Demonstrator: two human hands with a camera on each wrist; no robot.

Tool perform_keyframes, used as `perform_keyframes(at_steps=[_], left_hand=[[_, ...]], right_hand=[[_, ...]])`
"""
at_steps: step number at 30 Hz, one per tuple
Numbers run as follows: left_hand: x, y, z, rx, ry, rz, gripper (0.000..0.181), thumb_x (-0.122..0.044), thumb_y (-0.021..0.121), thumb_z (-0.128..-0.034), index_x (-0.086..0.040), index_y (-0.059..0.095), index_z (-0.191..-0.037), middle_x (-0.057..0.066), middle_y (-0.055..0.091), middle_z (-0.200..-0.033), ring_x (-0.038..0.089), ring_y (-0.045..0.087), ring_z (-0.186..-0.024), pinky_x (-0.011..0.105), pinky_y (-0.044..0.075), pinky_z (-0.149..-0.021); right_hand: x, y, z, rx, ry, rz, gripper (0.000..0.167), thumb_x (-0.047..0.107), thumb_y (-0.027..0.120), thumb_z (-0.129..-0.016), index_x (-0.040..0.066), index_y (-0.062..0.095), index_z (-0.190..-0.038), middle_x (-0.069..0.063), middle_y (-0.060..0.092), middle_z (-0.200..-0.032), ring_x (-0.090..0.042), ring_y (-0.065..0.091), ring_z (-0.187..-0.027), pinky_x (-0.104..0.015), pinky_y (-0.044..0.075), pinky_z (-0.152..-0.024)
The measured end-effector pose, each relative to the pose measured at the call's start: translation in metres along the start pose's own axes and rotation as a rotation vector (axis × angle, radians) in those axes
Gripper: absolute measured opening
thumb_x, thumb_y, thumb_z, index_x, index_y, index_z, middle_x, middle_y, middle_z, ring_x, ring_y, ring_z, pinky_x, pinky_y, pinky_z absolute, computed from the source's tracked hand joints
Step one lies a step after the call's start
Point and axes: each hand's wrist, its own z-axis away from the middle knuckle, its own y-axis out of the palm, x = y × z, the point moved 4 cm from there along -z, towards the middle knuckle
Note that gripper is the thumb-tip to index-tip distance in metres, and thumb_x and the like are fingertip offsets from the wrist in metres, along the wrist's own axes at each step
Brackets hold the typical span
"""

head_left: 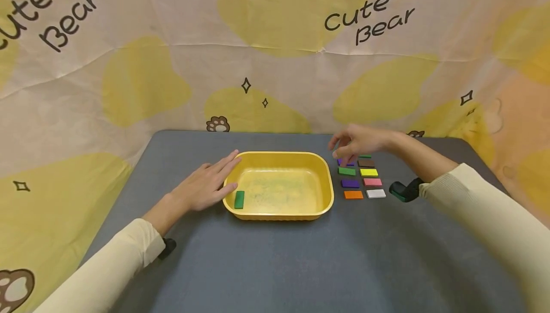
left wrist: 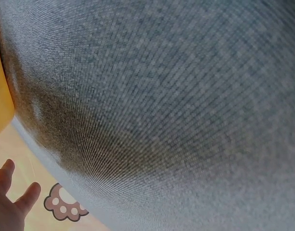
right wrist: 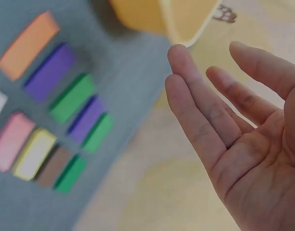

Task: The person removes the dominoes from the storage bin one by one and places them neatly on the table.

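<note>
A yellow plastic basin [head_left: 279, 217] sits mid-table, with a green rectangular block [head_left: 239, 199] inside near its front left corner. My left hand [head_left: 204, 186] lies against the basin's left rim, fingers extended. To the basin's right, two columns of small coloured blocks include an orange block [head_left: 353, 194], a white block [head_left: 375, 193], a pink block [head_left: 372, 182], a yellow block [head_left: 369, 172] and a brown block [right wrist: 53, 166]. Over the far end of these columns hovers my right hand [head_left: 358, 142], its fingers loosely bent. In the right wrist view nothing is between them.
The grey tabletop [head_left: 275, 265] extends in front of the basin and to both sides. Behind it hangs a patterned cloth [head_left: 275, 26] with yellow patches and lettering. Dark bands are on both wrists.
</note>
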Motion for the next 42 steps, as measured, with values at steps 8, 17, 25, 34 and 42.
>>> perform_keyframes(at_steps=[8,17,25,34,42], left_hand=[[0.002,0.001,0.002,0.009,-0.01,-0.005,0.069,-0.046,0.041,-0.1044,-0.012,0.018,-0.16,0.007,0.014,-0.167,0.025,0.035,-0.145,0.058,0.034,-0.107],[0.001,0.002,0.001,-0.002,0.011,-0.015,0.07,-0.048,0.038,-0.1044,-0.01,0.018,-0.16,0.008,0.014,-0.166,0.026,0.037,-0.143,0.058,0.035,-0.106],[0.001,0.002,0.001,0.004,0.002,-0.009,0.069,-0.048,0.039,-0.1043,-0.011,0.019,-0.16,0.007,0.015,-0.166,0.026,0.039,-0.142,0.057,0.035,-0.106],[0.001,0.001,0.001,-0.003,0.003,-0.012,0.069,-0.048,0.038,-0.1044,-0.011,0.02,-0.16,0.008,0.016,-0.166,0.024,0.039,-0.142,0.056,0.036,-0.106],[0.001,0.001,0.001,-0.005,-0.002,0.0,0.07,-0.047,0.04,-0.1038,-0.011,0.02,-0.16,0.006,0.015,-0.166,0.025,0.04,-0.142,0.057,0.035,-0.107]], right_hand=[[0.039,0.014,-0.039,0.036,-0.022,-0.001,0.037,0.011,0.062,-0.098,-0.009,0.057,-0.13,-0.023,0.069,-0.114,-0.033,0.071,-0.097,-0.042,0.055,-0.088],[0.05,0.054,-0.083,0.153,-0.061,-0.008,0.043,0.01,0.062,-0.098,-0.01,0.053,-0.134,-0.024,0.068,-0.119,-0.033,0.069,-0.102,-0.037,0.055,-0.09],[0.061,0.081,-0.107,0.211,-0.036,0.017,0.041,0.007,0.062,-0.096,-0.011,0.054,-0.133,-0.022,0.067,-0.122,-0.034,0.07,-0.103,-0.041,0.054,-0.092],[0.082,0.104,-0.129,0.244,-0.105,0.183,0.036,0.008,0.065,-0.093,-0.007,0.061,-0.126,-0.01,0.072,-0.102,-0.016,0.064,-0.086,-0.025,0.05,-0.081],[0.096,0.121,-0.143,0.269,-0.139,0.22,0.039,0.009,0.066,-0.092,-0.006,0.061,-0.127,-0.013,0.07,-0.116,-0.013,0.064,-0.098,-0.022,0.048,-0.09]])
